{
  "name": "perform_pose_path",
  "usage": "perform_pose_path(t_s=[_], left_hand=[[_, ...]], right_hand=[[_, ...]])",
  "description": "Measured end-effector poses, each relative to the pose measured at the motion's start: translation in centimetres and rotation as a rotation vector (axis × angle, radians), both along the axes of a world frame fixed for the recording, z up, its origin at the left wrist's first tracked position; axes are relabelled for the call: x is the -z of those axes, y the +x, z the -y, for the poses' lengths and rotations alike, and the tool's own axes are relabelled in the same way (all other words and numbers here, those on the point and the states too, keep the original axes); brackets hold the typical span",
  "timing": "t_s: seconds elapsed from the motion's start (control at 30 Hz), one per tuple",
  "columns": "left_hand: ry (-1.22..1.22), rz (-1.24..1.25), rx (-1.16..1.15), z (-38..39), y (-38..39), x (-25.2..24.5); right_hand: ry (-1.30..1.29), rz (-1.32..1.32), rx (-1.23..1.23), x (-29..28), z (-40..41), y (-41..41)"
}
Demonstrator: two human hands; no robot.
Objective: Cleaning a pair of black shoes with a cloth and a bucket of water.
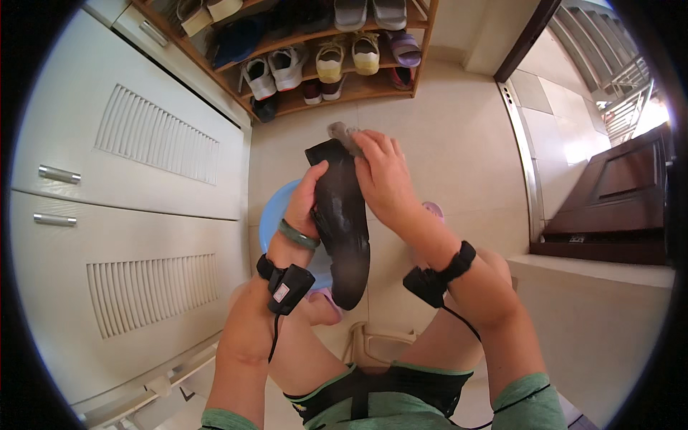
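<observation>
A long black leather boot [344,226] is held over the floor, its rounded toe towards me and its squared end away from me. My left hand [309,196] grips it along its left side, the thumb lying on the upper surface. A crumpled greyish cloth [344,137] is pinched under the fingers of my right hand [384,174]. That cloth lies against the far right edge of the boot. Under my left forearm is a light blue basin [271,207]; the boot and arm hide most of its inside.
A wooden shoe rack [365,97] with several pairs of shoes stands ahead. White louvered cabinet doors [156,215] line the left. At right, an open dark brown door [618,188] adjoins a metal threshold [524,145] and stairs [596,43]. A pink slipper [330,303] is on my left foot.
</observation>
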State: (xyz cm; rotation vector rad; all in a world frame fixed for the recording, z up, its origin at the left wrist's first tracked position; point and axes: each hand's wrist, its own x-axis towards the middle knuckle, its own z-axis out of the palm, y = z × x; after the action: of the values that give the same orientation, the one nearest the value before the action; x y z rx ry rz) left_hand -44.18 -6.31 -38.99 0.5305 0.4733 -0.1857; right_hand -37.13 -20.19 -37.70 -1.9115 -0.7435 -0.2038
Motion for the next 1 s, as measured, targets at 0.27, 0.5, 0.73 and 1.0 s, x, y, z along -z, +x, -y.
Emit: perform_pose_path(t_s=[0.27, 0.5, 0.73, 1.0], left_hand=[[0.074, 0.093, -0.092, -2.1, 0.3, -1.3], [-0.101, 0.048, 0.116, -1.7, 0.4, 0.4], [0.101, 0.212, 0.181, -0.6, -0.1, 2.3], [0.236, 0.023, -0.09, 1.4, -0.6, 0.3]], right_hand=[[-0.012, -0.134, -0.437, -1.0, 2.8, -4.8], [-0.076, 0.079, -0.393, -0.2, 2.3, -2.0], [-0.187, 0.17, -0.038, -0.6, 1.7, 0.3], [-0.169, 0.378, -0.179, 0.5, 1.2, -0.9]])
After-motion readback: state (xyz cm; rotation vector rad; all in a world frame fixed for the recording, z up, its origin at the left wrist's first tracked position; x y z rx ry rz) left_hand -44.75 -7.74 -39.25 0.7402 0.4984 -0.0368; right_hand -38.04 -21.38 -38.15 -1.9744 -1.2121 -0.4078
